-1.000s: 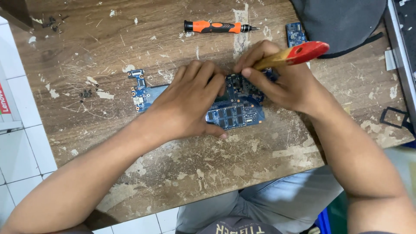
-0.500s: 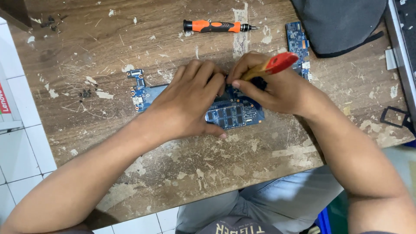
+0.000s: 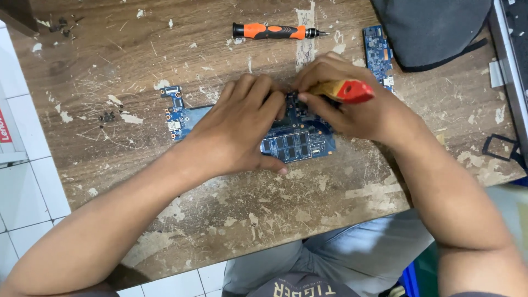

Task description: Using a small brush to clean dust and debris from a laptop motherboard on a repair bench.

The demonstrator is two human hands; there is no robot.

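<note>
Worn wooden bench [image 3: 231,220] w/ flaking pale paint. Near far edge lies an orange-and-black screwdriver [image 3: 275,31]; to its right a small blue circuit board [image 3: 377,54], just beside a dark grey bag [image 3: 434,30]. Tiny black screws [image 3: 107,116] sit at left; white tiled floor [image 3: 27,192] beyond bench edge.

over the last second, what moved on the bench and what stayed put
The right hand tipped its red-ended wooden handle down from a raised slant to nearly flat and drew it in toward the blue circuit board. The left hand stayed pressed on the board; the orange screwdriver and small board did not move.
</note>
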